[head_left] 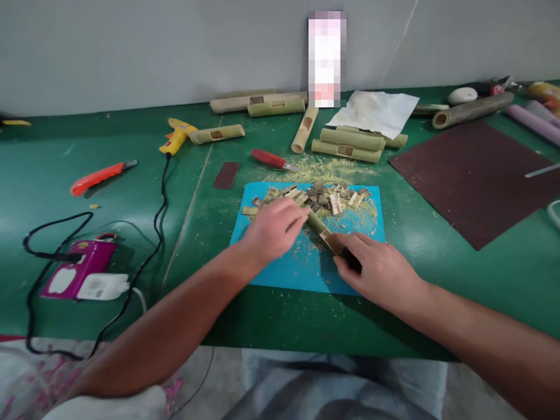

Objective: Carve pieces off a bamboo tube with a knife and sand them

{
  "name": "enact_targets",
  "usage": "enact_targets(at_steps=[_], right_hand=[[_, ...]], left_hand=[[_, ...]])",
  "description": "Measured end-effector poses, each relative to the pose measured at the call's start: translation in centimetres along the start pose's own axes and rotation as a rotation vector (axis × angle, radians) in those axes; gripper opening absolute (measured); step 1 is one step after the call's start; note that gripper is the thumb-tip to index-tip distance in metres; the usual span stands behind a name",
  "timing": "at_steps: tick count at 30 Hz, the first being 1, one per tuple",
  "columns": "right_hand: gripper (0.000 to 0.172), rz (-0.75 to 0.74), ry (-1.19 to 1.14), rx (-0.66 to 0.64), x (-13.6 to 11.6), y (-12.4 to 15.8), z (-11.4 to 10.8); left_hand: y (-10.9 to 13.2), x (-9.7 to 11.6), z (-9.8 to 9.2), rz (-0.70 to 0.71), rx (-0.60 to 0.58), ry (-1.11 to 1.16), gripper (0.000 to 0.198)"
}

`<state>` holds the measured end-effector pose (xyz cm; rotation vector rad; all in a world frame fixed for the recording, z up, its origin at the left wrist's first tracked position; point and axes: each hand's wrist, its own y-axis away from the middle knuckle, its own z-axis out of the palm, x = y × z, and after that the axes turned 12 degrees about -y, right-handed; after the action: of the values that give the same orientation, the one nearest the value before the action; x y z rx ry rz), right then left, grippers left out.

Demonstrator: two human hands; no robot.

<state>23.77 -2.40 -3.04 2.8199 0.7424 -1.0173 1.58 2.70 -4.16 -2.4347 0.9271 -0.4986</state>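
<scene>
A short bamboo tube (321,229) with a rectangular notch slants over a blue sheet (289,271). My right hand (382,268) grips its near end, with thumb and fingers on either side. Closed at the far end is my left hand (277,227), its fingertips against the tube; what lies under its palm is hidden. Just beyond both hands is a heap of bamboo chips (336,203) and shavings. A red-handled knife (272,158) lies behind the sheet, near a small brown sandpaper piece (226,175).
Several notched bamboo tubes (345,150) lie towards the wall, beside white paper (376,111). On the left are a yellow glue gun (177,137), its black cord, an orange cutter (98,178) and a purple power strip (83,268). A large brown sheet (476,181) covers the right.
</scene>
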Motion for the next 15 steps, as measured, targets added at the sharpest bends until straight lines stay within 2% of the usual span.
enact_targets(at_steps=[3,6,9,13,15], right_hand=[[0.030,-0.002,0.013,-0.004,-0.02,0.01,0.00],[0.030,0.001,0.017,0.011,-0.04,-0.04,0.04],[0.029,-0.010,0.009,0.012,-0.03,-0.06,0.08],[0.029,0.002,0.005,0.009,-0.01,-0.02,0.06],[0.029,0.011,0.002,-0.004,-0.03,0.00,0.03]], left_hand=[[0.04,0.16,0.05,0.048,-0.134,0.046,0.022],[-0.02,-0.15,-0.01,-0.016,-0.008,0.036,0.019],[-0.03,-0.51,-0.09,-0.010,-0.043,0.060,0.018],[-0.01,-0.54,-0.06,-0.042,-0.015,0.041,0.017],[-0.01,-0.42,-0.01,-0.015,-0.050,0.050,0.018]])
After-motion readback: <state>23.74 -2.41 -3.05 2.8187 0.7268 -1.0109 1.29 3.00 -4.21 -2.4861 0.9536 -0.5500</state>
